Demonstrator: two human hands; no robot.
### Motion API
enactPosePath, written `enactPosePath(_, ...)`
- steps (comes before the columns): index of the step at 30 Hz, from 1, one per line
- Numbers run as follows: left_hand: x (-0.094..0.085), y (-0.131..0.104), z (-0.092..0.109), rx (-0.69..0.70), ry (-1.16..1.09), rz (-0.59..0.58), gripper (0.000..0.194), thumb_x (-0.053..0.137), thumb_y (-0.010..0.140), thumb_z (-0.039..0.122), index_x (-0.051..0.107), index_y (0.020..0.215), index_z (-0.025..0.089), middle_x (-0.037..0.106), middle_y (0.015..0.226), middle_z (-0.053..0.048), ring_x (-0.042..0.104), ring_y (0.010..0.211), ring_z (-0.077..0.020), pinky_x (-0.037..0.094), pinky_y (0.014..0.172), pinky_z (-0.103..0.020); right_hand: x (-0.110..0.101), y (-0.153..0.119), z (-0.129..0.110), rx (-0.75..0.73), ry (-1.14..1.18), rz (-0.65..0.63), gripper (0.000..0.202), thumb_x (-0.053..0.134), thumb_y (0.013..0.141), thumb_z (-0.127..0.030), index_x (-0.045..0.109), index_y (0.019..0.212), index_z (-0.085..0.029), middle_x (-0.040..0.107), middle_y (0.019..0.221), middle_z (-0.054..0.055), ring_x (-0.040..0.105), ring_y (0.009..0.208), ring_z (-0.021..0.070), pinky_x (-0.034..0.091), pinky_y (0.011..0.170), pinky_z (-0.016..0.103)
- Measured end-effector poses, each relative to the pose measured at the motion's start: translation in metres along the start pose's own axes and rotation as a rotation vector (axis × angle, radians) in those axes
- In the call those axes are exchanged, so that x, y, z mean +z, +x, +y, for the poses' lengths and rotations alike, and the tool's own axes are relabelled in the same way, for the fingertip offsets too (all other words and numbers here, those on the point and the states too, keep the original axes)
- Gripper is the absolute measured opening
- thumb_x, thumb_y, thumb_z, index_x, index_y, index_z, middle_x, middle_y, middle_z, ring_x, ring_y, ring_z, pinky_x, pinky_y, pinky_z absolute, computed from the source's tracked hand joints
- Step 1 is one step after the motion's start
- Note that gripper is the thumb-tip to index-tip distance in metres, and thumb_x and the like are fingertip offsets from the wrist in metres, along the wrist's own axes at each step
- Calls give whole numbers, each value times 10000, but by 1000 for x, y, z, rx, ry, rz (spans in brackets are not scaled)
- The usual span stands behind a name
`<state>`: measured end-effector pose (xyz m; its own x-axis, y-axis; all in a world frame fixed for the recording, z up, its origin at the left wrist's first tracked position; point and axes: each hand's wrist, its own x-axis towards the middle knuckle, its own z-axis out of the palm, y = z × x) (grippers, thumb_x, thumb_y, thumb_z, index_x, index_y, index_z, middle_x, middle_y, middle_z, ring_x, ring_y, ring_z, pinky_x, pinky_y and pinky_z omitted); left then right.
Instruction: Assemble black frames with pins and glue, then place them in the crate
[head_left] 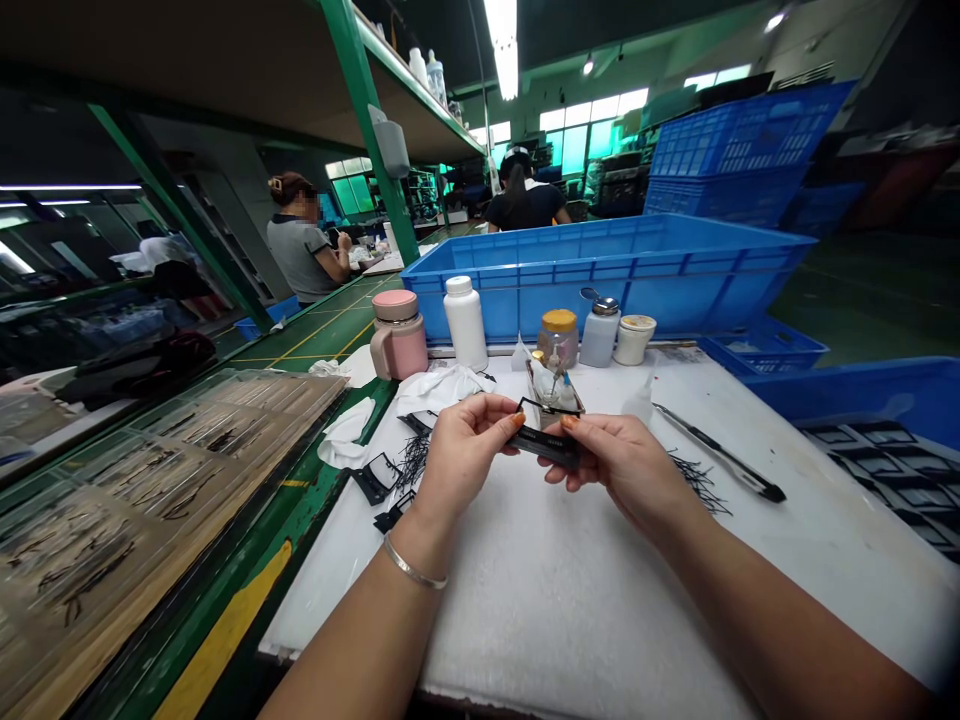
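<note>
Over the middle of the white work surface, my left hand and my right hand hold a black plastic part with an open frame between them. Thumbs and fingertips of both hands pinch its two ends. Left of my left hand lie similar black frame parts and a tangle of thin black strips. More thin black strips are partly hidden beside my right hand. A long slim tool with a black handle rests farther right.
Behind my hands stand a pink mug, a white bottle, a yellow-lidded jar and a pump bottle. A large blue crate borders the back. Compartment trays lie left; black parts fill a crate right. Two people sit beyond.
</note>
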<state>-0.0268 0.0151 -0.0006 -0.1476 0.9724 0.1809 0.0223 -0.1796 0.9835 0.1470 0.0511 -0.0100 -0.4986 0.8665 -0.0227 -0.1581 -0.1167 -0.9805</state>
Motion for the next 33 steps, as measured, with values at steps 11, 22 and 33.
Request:
enactPosePath(11, -1, -9, 11, 396, 366, -136, 383, 786, 727, 275, 693, 1098, 275, 532, 1347, -75, 486, 1246, -279, 517, 904, -333, -2, -2, -5, 35, 156, 166, 282, 580, 814, -382, 683, 758, -125, 711, 648, 111, 657, 534, 174, 420, 443, 216)
enactPosePath(22, -2, -6, 6, 266, 179, -68, 132, 699, 810, 255, 758, 925, 231, 637, 1193, -84, 558, 1149, -247, 529, 811, -285, -5, -5, -10, -47, -55, 210, 365, 499, 856, -402, 703, 777, -109, 659, 607, 67, 573, 478, 112, 388, 433, 202)
enactPosePath(33, 0, -2, -1, -238, -233, -141, 291, 780, 725, 314, 737, 960, 148, 667, 1005, -91, 588, 918, -173, 519, 723, -239, 2, -13, -12, -420, -551, 242, 236, 585, 883, -358, 738, 947, -190, 705, 793, 22, 592, 669, 148, 443, 569, 261)
